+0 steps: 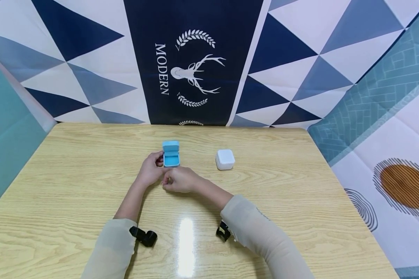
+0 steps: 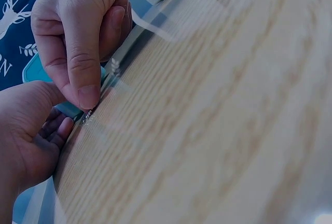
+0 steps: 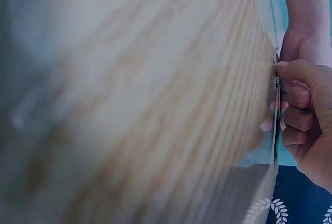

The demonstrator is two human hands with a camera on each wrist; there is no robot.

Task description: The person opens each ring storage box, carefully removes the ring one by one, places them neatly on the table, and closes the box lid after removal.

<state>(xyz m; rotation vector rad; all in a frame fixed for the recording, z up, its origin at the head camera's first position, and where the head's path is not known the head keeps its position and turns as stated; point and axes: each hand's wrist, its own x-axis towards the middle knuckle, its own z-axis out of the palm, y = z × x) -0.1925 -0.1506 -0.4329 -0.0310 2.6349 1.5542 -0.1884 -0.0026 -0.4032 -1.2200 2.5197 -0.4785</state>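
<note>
A small light-blue ring box (image 1: 171,154) stands on the table with its lid raised. My left hand (image 1: 150,170) holds it, curled fingers at its left side and thumb across its front. In front of the box my right hand (image 1: 181,179) pinches a small, sparkling ring (image 2: 87,115) between thumb and forefinger, close over the tabletop. In the left wrist view, the right hand (image 2: 85,32) hides much of the blue box (image 2: 34,71). The right wrist view shows the right fingers (image 3: 298,97) bent beside the tabletop, with the left hand behind.
A white rounded box (image 1: 225,159) stands on the wooden table (image 1: 282,201), right of the ring box. Behind the table's far edge hangs a patterned cloth (image 1: 192,108). Each sleeve bears a black wrist device, the left one (image 1: 143,236) near the table's front.
</note>
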